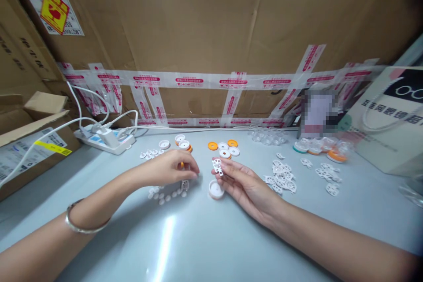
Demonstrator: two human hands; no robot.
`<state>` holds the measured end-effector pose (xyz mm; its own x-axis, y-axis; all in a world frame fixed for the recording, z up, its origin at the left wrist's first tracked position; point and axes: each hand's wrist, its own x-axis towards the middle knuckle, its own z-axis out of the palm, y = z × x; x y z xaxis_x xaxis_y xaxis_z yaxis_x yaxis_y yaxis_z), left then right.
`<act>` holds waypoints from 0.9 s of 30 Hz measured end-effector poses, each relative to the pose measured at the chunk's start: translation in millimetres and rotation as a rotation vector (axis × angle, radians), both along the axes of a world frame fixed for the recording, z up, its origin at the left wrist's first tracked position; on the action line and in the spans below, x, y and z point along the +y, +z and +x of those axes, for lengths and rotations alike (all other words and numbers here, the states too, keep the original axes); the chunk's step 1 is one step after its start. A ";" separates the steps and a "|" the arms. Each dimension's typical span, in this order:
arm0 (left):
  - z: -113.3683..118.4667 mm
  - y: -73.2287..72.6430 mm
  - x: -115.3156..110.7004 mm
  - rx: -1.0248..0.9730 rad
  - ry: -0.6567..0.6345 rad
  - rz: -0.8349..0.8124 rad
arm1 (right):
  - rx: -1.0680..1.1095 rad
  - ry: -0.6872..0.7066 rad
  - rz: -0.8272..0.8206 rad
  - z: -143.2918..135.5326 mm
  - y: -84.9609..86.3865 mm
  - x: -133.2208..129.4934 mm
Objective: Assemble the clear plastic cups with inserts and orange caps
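Note:
In my right hand (244, 180) a small white openwork plastic part (217, 166) is pinched between thumb and fingers. Just below those fingertips a round white cup with an orange base (216, 189) rests on the table. My left hand (178, 167) hovers to the left, its fingers bent and thumb close to them; whether something small is between them I cannot make out. Beneath and beside it lie several small white round pieces (167, 197), with another openwork part (185, 185) near them. White and orange rings (225, 153) sit behind, between the hands.
White openwork parts (282, 177) are piled at the right, with more (328, 172) farther right. Clear round pieces (267, 135) stand at the back. A power strip (109, 141) with cables is at the back left. Cardboard boxes (198, 31) and a white bag (386, 119) border the table.

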<state>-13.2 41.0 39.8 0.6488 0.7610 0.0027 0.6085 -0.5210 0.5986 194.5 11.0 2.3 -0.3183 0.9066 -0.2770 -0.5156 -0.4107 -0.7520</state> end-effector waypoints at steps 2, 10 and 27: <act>-4.0 1.2 0.9 0.088 -0.064 -0.035 | -0.004 -0.015 -0.004 -0.6 -0.1 0.1; -8.7 5.0 -0.7 0.222 -0.077 -0.008 | -0.091 -0.041 -0.017 0.2 -1.5 1.1; 9.5 10.3 -12.4 -0.340 -0.009 0.451 | -0.172 0.098 0.072 3.3 5.5 -0.7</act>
<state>-3.7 28.7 50.1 0.5612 0.6303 0.5365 0.4144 -0.7750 0.4771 197.8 10.3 7.8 -0.3595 0.8932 -0.2702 -0.3371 -0.3943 -0.8549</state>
